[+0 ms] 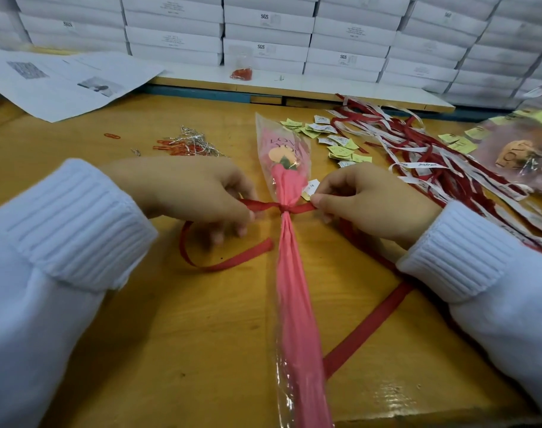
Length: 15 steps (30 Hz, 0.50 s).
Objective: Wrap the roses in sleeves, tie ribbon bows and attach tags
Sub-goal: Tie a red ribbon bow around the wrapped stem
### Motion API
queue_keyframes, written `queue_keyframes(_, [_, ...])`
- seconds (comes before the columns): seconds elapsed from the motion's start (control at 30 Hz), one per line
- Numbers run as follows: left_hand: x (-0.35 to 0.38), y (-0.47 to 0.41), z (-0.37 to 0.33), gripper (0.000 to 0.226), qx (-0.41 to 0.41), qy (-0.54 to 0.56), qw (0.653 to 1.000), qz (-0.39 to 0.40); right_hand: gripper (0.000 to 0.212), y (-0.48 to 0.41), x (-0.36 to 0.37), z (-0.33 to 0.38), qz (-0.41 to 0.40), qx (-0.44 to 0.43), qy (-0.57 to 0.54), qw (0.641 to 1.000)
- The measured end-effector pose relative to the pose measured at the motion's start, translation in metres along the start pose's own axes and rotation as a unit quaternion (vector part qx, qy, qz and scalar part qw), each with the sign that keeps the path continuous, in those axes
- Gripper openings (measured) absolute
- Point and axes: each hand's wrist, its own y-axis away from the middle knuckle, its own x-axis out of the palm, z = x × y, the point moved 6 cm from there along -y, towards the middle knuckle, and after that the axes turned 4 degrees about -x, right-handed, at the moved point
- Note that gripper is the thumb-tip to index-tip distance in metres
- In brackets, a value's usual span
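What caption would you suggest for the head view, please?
Left hand and right hand pinch the red ribbon knotted around the sleeved rose.

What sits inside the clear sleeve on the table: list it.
Inside the clear sleeve show a pink wrap and a peach rose head with a green leaf. Any stem is hidden by the wrap; the red ribbon covers the neck.

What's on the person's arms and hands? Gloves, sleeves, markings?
The left hand and right hand are bare: no gloves or rings visible. Both arms wear white knit sleeves with wide ribbed cuffs: left cuff, right cuff. No markings.
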Motion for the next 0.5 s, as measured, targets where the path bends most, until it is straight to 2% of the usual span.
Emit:
queue_keyframes(0.13, [-0.001, -0.009, -0.005, 0.016, 0.032, -0.029, 0.991, -0.125, 0.023, 0.0, 0.002, 0.002, 0.005, -0.012, -0.006, 1.0])
queue_keyframes(0.23, [0.002, -0.012, -0.012, 0.016, 0.073, -0.012, 0.981, -0.18, 0.019, 0.001, 0.006, 0.008, 0.022, -0.04, 0.004, 0.999])
queue_keyframes(0.37, [0.004, -0.011, -0.017, 0.017, 0.102, -0.037, 0.974, -0.198, 0.022, 0.0, 0.009, 0.011, 0.022, -0.065, 0.038, 0.997])
queue_keyframes(0.5, [0.003, -0.011, -0.016, 0.018, 0.094, -0.102, 0.97, -0.201, 0.023, 0.001, 0.011, 0.011, 0.054, -0.05, 0.048, 0.996])
